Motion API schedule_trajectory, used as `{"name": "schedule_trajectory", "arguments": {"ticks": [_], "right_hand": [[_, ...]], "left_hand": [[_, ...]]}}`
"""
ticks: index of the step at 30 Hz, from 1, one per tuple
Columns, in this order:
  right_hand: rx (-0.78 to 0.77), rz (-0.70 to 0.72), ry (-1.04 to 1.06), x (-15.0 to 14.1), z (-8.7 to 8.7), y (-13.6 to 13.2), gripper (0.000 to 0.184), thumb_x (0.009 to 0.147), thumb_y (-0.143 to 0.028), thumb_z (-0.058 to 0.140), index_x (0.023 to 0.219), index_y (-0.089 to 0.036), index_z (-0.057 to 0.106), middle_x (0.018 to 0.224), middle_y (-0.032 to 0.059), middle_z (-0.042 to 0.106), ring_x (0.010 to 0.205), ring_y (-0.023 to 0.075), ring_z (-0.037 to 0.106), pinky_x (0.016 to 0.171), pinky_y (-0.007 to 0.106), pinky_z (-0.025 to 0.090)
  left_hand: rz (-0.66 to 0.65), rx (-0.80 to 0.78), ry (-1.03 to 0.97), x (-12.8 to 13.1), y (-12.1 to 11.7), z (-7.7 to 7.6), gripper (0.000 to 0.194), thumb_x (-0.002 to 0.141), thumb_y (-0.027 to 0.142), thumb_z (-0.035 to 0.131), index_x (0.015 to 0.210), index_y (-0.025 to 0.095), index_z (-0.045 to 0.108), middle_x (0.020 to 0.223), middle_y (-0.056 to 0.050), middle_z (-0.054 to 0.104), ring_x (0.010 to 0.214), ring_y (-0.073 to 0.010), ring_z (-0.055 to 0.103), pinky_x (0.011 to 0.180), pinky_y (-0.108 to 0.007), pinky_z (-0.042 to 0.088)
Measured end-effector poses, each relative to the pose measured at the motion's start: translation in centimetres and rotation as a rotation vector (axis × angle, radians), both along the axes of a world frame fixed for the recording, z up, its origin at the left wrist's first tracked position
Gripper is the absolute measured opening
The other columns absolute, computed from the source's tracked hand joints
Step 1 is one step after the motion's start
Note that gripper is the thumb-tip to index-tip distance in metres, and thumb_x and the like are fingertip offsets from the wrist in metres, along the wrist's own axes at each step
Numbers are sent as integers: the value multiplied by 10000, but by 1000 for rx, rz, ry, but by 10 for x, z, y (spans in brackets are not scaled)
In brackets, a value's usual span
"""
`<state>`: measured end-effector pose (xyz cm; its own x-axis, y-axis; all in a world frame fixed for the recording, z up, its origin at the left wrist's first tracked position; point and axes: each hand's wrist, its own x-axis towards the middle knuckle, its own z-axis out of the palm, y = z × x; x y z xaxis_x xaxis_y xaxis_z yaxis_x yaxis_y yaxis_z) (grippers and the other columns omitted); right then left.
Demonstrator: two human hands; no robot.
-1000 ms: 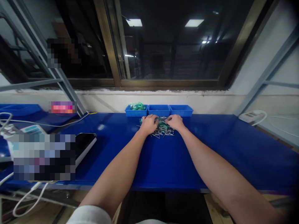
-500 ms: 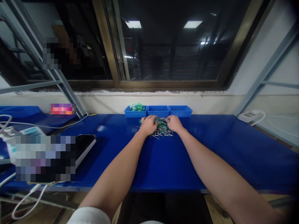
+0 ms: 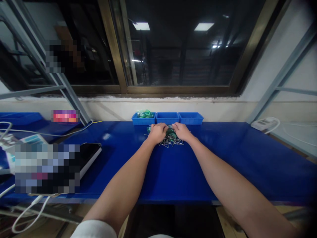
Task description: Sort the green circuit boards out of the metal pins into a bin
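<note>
1. The right hand [image 3: 182,131] has shifted inward, closer to the left hand [image 3: 157,133].
2. Both lie curled on the pile of metal pins [image 3: 170,142]; cannot tell whether either is grasping.
3. The pile sits just in front of the blue bins [image 3: 167,119].

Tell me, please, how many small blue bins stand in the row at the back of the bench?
3, side by side: the left bin with something green in it, then the middle bin and the right bin. None seems hidden.

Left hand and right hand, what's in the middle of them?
In the head view, a pile of metal pins with green bits lies between the left hand and right hand.
</note>
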<state>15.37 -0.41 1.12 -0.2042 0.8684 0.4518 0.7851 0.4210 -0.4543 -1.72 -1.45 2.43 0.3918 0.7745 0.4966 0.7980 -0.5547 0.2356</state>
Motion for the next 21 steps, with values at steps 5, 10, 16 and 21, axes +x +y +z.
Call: {"name": "schedule_trajectory", "arguments": {"ticks": [5, 10, 16, 21], "right_hand": [[-85, 57, 269, -1, 3, -1, 398, 854, -460, 400, 621, -175, 551, 614, 39, 619, 578, 141, 541, 609, 257, 387], [-263, 154, 768, 2, 6, -2, 366, 675, -517, 611, 752, -160, 600, 621, 27, 642, 516, 110, 520, 508, 227, 383], [-296, 139, 919, 5, 8, -2, 391, 630, -542, 634, 652, -152, 615, 548, 28, 619, 459, 99, 498, 433, 215, 324], [-211, -120, 969, 14, 9, 3, 490, 656, -629, 571, 530, -156, 566, 387, 5, 497, 370, 86, 425, 388, 220, 309]], "left_hand": [[2, 17, 21, 0, 2, -1, 283, 912, 280, 320, 789, 183, 556, 871, -52, 645, 871, -196, 573, 768, -334, 324], [10, 16, 23, -1, 4, -2, 276, 909, 262, 313, 794, 182, 551, 864, -54, 636, 861, -192, 570, 762, -331, 317], [-19, -10, -11, 0, -1, 1, 301, 912, 313, 315, 816, 190, 573, 906, -45, 642, 911, -189, 563, 794, -341, 310], [40, -10, -94, -1, -3, 1, 256, 901, 282, 330, 908, 216, 577, 1009, -36, 634, 988, -188, 538, 852, -362, 288]]}}
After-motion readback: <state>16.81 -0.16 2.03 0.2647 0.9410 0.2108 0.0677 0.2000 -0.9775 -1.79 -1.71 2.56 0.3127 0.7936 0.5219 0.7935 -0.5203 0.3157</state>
